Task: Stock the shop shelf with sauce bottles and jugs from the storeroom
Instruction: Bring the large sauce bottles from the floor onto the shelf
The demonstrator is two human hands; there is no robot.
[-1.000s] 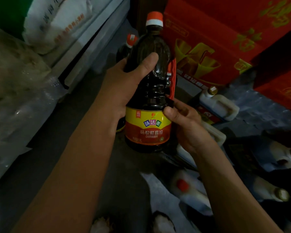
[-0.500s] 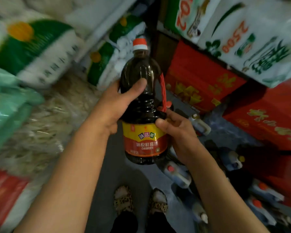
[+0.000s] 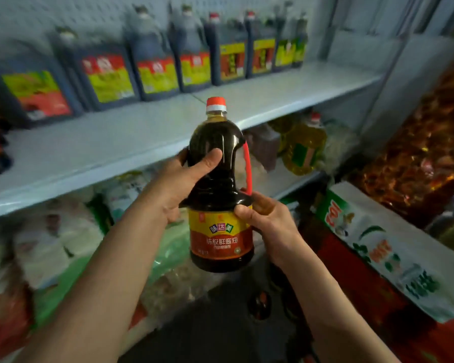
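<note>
— What sits at your nine o'clock?

— A row of dark jugs point(image 3: 110, 74) stands along the back of the pale shelf point(image 3: 89, 150), running toward one o'clock; bagged goods point(image 3: 53, 247), blurred, lie below the shelf.

— And your hands?

— Your left hand point(image 3: 173, 187) grips the sauce bottle point(image 3: 219, 195) at its narrow waist, thumb across the front, fingers clamped round the back; the bottle is upright at centre, in the air in front of the shelf edge, red cap at twelve o'clock; your right hand point(image 3: 269, 226) holds its shoulder at three o'clock, thumb on the label top, fingers curled behind, just below the red handle point(image 3: 247, 169).

— Further right?

— A yellow oil jug point(image 3: 303, 148) on the lower shelf; a white printed box point(image 3: 388, 250) at four o'clock.
</note>
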